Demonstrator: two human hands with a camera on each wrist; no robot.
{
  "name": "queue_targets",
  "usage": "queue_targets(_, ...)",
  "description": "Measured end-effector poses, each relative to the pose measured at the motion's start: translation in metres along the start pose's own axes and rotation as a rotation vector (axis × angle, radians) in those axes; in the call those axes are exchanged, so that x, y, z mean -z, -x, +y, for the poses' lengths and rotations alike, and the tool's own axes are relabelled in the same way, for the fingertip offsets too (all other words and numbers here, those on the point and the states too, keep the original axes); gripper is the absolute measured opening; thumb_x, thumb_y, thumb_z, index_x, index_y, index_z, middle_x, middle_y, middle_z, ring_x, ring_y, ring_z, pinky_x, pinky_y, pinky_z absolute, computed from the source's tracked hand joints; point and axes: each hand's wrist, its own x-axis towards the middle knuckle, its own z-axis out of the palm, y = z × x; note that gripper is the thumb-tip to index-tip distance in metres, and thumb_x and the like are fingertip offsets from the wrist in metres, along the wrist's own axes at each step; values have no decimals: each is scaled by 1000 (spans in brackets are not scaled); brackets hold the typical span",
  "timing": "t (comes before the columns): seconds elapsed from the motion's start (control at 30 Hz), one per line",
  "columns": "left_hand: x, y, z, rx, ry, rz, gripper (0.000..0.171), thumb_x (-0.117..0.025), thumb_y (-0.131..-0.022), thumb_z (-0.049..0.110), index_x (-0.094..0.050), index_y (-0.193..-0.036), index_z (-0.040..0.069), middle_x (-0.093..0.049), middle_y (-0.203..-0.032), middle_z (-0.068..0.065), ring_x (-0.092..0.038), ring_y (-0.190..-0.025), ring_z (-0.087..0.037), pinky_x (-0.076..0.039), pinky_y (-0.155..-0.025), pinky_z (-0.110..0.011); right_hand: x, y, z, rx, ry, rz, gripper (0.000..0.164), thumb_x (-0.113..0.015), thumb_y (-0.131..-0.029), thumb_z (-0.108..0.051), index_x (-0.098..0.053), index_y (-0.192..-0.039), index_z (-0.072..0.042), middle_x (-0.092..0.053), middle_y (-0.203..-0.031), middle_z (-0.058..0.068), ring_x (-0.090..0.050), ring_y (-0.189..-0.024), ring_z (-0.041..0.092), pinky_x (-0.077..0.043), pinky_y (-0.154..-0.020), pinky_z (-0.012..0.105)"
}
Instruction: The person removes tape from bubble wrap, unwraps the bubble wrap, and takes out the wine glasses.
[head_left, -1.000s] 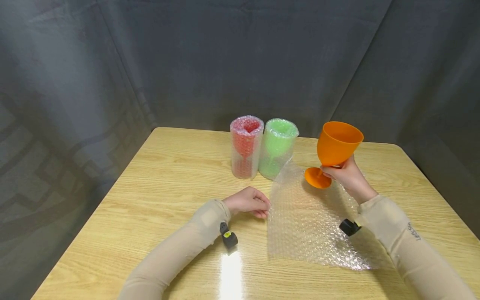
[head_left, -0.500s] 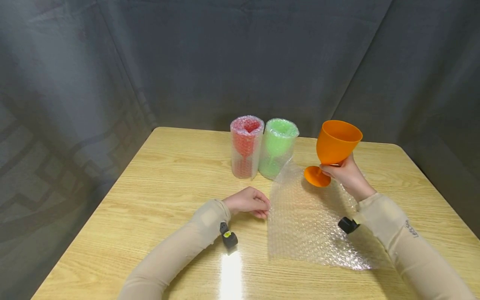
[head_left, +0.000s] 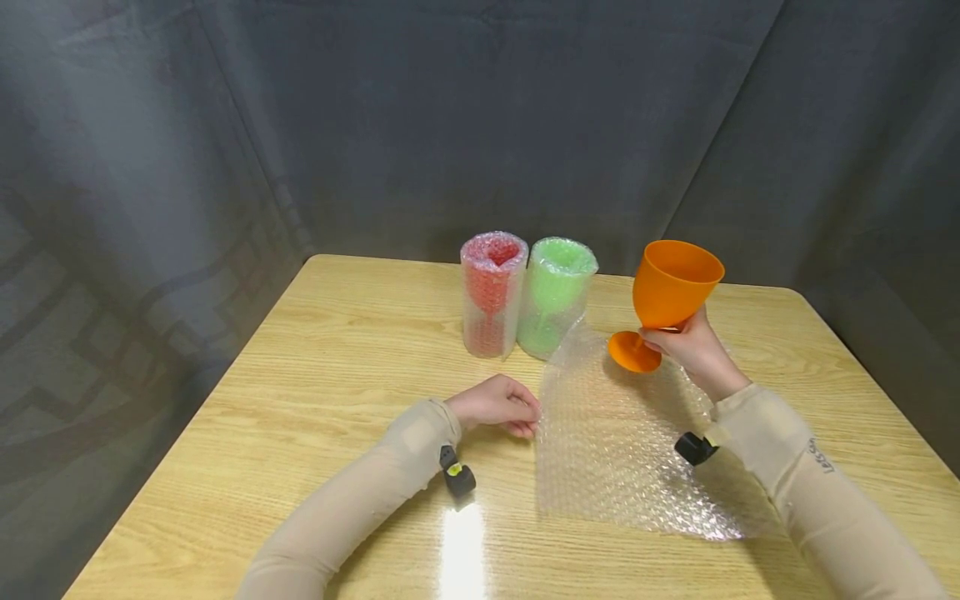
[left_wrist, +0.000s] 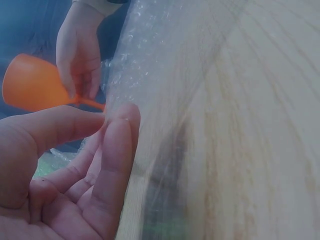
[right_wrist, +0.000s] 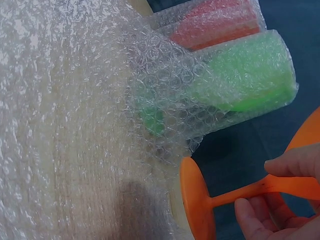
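Observation:
My right hand (head_left: pixel 702 354) grips an orange goblet (head_left: pixel 675 287) by its stem, just under the bowl. The goblet tilts with its mouth up and its round foot (right_wrist: pixel 196 200) low, over the far part of a bubble wrap sheet (head_left: pixel 615 450). At the sheet's left edge, my left hand (head_left: pixel 498 406) pinches the wrap between thumb and fingertips, as the left wrist view shows. Behind the sheet stand a red goblet (head_left: pixel 491 287) and a green goblet (head_left: pixel 557 283), both upright and each rolled in bubble wrap.
A pale wooden table (head_left: pixel 337 358) lies under everything. Dark grey curtains (head_left: pixel 480 125) hang behind it and on both sides. The sheet's far left corner rises against the wrapped green goblet. A small black camera (head_left: pixel 457 475) is strapped at each wrist.
My right hand has shifted very slightly to the left and away from me with the orange goblet. The left hand and the bubble wrap have stayed put.

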Motion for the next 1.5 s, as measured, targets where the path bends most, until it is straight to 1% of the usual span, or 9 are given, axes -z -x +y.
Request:
queue_targets(0.17,0,0,0,-3,-4,-3,20,-55,-90,3,-62,-102,-10,-68,-77,-10,-62,-61,-7,-57,-64,-21,0,0,-1,-1,30,-2,46,-59,-85,6,-40,-105,-31,-45,-99,-9,-53,-81,0,-53,-71,14)
queue_targets(0.3,0,1,1,-6,-5,-5,20,-55,-90,3,-62,-102,-11,-68,-78,-11,-62,-61,-7,-57,-65,-22,0,0,-1,-8,9,-1,47,-59,-85,6,-39,-105,-31,-45,-99,-8,-53,-81,0,-53,-72,15)
queue_targets(0.47,0,2,1,-8,-3,-7,20,-55,-90,3,-62,-102,-11,-68,-78,-11,-62,-61,-7,-57,-65,-22,0,-1,-2,-12,69,5,45,-59,-86,3,-38,-105,-33,-44,-100,-8,-51,-83,2,-52,-73,15)
queue_targets(0.63,0,3,1,-8,-2,-8,20,-55,-90,3,-62,-102,-11,-67,-77,-10,-62,-61,-7,-57,-65,-22,0,-3,0,-12,78,6,44,-58,-87,2,-39,-105,-32,-44,-100,-7,-49,-84,5,-53,-75,17)
queue_targets(0.87,-1,2,0,-10,0,3,19,-55,-89,3,-62,-100,-11,-66,-74,-7,-61,-60,-6,-57,-63,-21,1,-5,2,-23,104,16,51,-60,-86,0,-34,-108,-37,-41,-103,-10,-48,-88,4,-53,-75,16)
queue_targets(1.03,-2,2,-2,-12,7,9,19,-55,-89,2,-62,-100,-11,-65,-72,-5,-61,-59,-6,-57,-62,-21,0,-5,3,-38,115,21,52,-60,-86,0,-31,-111,-35,-40,-104,-10,-47,-90,5,-52,-76,16)
queue_targets(1.2,-2,1,-3,-14,9,9,19,-55,-89,2,-62,-100,-11,-65,-73,-6,-61,-58,-6,-56,-61,-20,0,-6,3,-66,140,24,54,-59,-87,-2,-25,-117,-30,-38,-106,-10,-46,-93,7,-51,-78,15)
queue_targets(1.37,-2,1,-3,-9,11,4,19,-55,-89,3,-61,-100,-11,-65,-73,-6,-61,-59,-6,-56,-62,-20,-1,-6,2,-59,119,25,53,-59,-86,0,-28,-112,-34,-39,-105,-9,-48,-89,5,-53,-78,17)
queue_targets(1.5,-3,1,-2,-6,17,3,19,-55,-89,2,-61,-100,-11,-65,-73,-6,-61,-59,-6,-56,-62,-20,-1,-6,2,-54,113,17,52,-60,-86,0,-30,-109,-36,-40,-105,-9,-48,-90,5,-52,-78,17)
